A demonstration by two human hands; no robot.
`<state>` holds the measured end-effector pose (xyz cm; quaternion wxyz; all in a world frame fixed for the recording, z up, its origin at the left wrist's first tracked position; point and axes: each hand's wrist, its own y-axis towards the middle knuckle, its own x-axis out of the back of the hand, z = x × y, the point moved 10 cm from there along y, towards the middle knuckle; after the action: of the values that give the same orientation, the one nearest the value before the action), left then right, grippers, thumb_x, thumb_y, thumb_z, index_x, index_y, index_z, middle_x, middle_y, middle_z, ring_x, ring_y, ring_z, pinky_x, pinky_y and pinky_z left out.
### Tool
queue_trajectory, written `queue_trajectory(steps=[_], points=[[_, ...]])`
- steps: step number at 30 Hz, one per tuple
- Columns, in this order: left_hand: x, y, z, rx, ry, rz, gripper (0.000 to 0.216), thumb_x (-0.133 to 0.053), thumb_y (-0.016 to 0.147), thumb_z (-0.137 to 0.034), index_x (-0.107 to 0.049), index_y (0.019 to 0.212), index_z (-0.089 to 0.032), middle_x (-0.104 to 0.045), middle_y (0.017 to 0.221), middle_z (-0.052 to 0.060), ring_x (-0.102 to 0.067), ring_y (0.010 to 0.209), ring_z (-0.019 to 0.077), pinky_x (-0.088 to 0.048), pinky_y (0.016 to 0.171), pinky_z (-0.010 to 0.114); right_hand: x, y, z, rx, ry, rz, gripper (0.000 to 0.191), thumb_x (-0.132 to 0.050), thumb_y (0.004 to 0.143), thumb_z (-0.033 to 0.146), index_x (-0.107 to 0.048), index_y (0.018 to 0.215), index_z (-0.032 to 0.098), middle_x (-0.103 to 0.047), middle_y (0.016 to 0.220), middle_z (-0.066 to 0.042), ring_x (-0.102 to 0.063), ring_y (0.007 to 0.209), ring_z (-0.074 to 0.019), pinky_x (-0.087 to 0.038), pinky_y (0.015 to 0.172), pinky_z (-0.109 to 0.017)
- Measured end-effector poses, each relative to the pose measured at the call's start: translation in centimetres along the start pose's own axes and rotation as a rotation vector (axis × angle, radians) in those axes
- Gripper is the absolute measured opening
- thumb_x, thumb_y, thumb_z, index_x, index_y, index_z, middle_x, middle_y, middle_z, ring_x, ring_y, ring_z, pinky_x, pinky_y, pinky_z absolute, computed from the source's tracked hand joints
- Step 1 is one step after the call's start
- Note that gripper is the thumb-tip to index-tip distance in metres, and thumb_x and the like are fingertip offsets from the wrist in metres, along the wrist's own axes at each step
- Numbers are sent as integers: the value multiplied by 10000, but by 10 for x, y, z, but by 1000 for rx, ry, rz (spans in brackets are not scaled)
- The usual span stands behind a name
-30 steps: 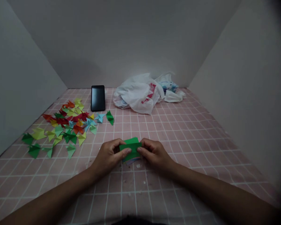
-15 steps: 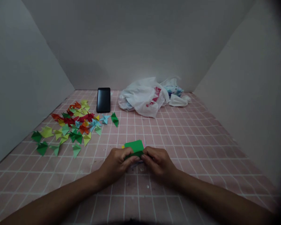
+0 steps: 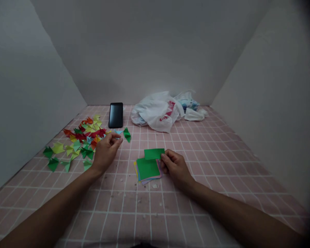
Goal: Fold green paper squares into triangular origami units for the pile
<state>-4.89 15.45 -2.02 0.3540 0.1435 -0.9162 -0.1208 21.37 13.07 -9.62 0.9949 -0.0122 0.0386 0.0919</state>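
Note:
My right hand (image 3: 177,168) pinches the right end of a green paper rectangle (image 3: 154,153) between thumb and fingers. This rectangle is held just above a stack of square coloured papers (image 3: 147,169); a green sheet tops it, with yellow, blue and lilac edges poking out. My left hand (image 3: 107,150) is over the right side of a scatter of folded paper pieces (image 3: 80,136), its thumb and forefinger slightly apart with nothing visible between them. Just beyond its fingertips lies a dark green folded piece (image 3: 127,134), and a light blue one is partly hidden.
A black phone (image 3: 116,115) lies behind the folded pieces. White plastic bags (image 3: 155,112) are heaped against the back wall. Small white scraps (image 3: 155,186) dot the pink checked cloth (image 3: 209,193). Pale walls close in the left, back and right.
My left hand has let go of the green paper and moved left and away to the folded pieces. My right hand keeps the paper, now lifted flat, and the stack beneath shows.

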Motion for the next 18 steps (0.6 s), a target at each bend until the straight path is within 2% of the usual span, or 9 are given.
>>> queue_trajectory(steps=[3,6,8,11,15,18], points=[[5,12,-9,-90,214,25,229,-629,844,-327,-687,1012,-182,-628,753,0,-607,740,196,-456,732,311,-1,1,0,-24,44,2,355,-644,860,459,-487,665,207,-516,567,47,-427,455,-84,-302,458,-230],[-8,24,-20,-211,407,130,235,-635,851,-270,-724,1044,-169,-675,872,53,-636,878,238,-467,850,355,-1,2,1,-35,61,3,357,-657,841,465,-496,660,203,-519,563,48,-425,447,-78,-295,450,-224],[-21,34,-13,-193,523,217,298,-660,850,-282,-736,1114,-168,-680,895,76,-639,888,262,-474,829,366,-2,3,1,-38,72,11,356,-660,837,465,-501,659,202,-522,565,46,-427,445,-77,-294,447,-223],[-37,48,0,-176,635,268,337,-667,853,-282,-740,1172,-204,-693,953,89,-645,911,274,-475,801,356,-2,4,-1,-37,87,17,360,-669,830,466,-498,654,202,-520,562,45,-425,441,-76,-295,441,-223],[-59,58,10,-202,656,323,290,-696,818,-267,-772,1091,-209,-692,922,73,-652,858,247,-472,755,321,-2,5,-2,-31,85,24,368,-670,830,474,-497,649,203,-517,556,45,-423,437,-78,-296,435,-222],[-63,59,10,-221,679,326,203,-654,833,-250,-784,976,-189,-695,924,84,-653,872,248,-467,741,317,-3,6,-1,-24,76,31,372,-662,836,480,-502,649,201,-523,565,39,-426,445,-79,-299,432,-220]])
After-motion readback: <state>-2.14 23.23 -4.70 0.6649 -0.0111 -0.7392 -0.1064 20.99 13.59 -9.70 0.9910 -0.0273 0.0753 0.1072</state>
